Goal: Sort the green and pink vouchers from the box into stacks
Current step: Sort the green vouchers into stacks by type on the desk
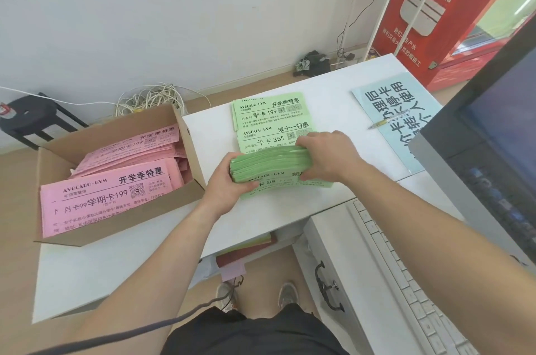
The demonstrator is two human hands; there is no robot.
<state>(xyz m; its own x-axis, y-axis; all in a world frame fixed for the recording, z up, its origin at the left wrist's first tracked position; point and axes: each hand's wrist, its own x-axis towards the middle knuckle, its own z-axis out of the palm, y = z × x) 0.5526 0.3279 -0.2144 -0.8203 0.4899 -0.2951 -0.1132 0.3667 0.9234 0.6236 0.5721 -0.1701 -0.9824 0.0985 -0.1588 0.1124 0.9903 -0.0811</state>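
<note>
A thick bundle of green vouchers (269,162) stands on its long edge over the white table, tilted. My left hand (229,183) grips its left end and my right hand (324,156) grips its right end from above. Under the bundle lie flat green vouchers (268,113), spread toward the back, with one more (290,185) showing in front. At the left an open cardboard box (191,148) holds pink vouchers (107,198), some flat in front and some leaning behind.
A light blue printed sheet (385,111) with a pen (387,120) on it lies at the right. A monitor (493,157) and white keyboard (406,282) fill the right side. A coil of white cable (150,99) and a black stool (32,116) sit behind the box.
</note>
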